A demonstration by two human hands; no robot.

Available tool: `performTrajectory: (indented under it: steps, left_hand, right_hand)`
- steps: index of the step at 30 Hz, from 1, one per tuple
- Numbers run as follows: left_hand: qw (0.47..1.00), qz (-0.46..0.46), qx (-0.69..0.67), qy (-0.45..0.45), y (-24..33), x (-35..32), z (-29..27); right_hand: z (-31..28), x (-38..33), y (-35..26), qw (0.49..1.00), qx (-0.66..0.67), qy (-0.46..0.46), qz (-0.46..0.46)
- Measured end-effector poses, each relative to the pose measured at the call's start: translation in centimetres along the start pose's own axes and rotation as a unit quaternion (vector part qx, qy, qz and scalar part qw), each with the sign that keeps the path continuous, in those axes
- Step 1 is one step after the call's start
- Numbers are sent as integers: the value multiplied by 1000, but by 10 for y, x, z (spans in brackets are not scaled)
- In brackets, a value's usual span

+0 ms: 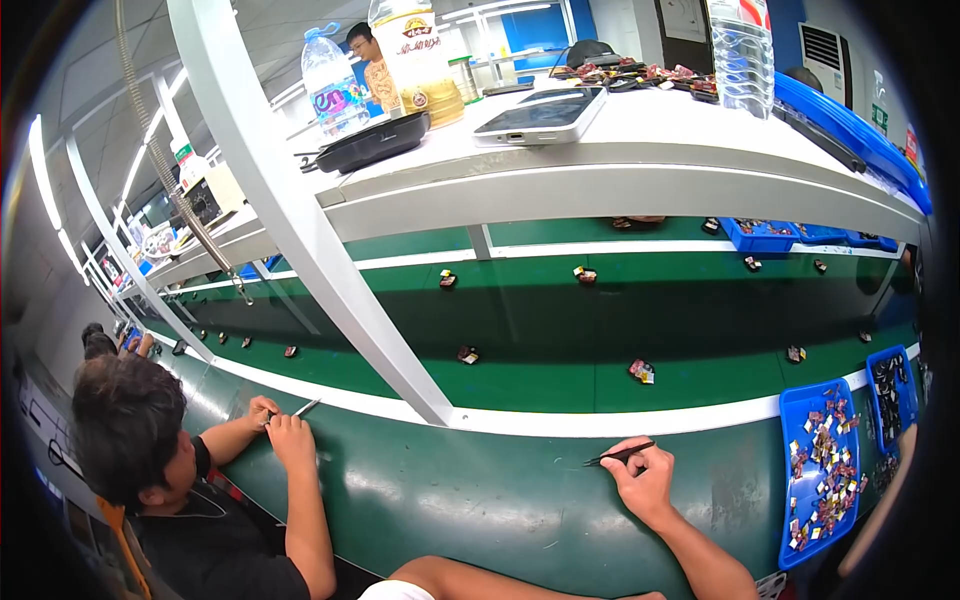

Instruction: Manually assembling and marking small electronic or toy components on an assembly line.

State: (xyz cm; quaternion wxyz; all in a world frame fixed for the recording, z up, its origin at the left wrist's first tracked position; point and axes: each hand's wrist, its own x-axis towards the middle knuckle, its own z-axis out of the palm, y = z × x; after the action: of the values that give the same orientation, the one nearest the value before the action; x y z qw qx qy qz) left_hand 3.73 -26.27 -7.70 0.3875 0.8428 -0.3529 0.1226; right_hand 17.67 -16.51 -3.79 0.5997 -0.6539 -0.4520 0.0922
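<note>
Presently, only one of the wearer's hands is seen: the right hand (643, 478), resting on the green bench surface (470, 500) just below the white strip (620, 420) that borders the conveyor belt (560, 350). Its fingers are closed around a pair of dark tweezers (620, 455), held nearly level, tips pointing left and lying just over the bench. The forearm enters from the lower edge. The left hand is not observed anywhere in the view.

To the right of the hand, a blue tray (795, 500) of small mixed parts is noted, near but apart from it; a second blue tray (890, 385) with dark parts lies beyond. Small components (641, 371) are spread singly along the belt, well apart from one another.

At the left, a co-worker (150, 450) in a dark shirt is seated at the same bench, both hands together on a thin tool (306, 407). On the white shelf (620, 170) overhead, a phone (540, 113), a black tray (375, 142) and bottles (333, 80) are recorded.
</note>
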Motion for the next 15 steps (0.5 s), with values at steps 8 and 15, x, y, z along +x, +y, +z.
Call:
performTrajectory:
  steps: [8, 15]
  left_hand:
    - [1000, -8, 3, -27, -4, 1, 5]
    - [999, -5, 14, -39, -2, 3, -1]
  right_hand:
    - [-3, 0, 4, 1000, 1, -5, -2]
    - [-5, -1, 5, 1000, -3, -4, -5]
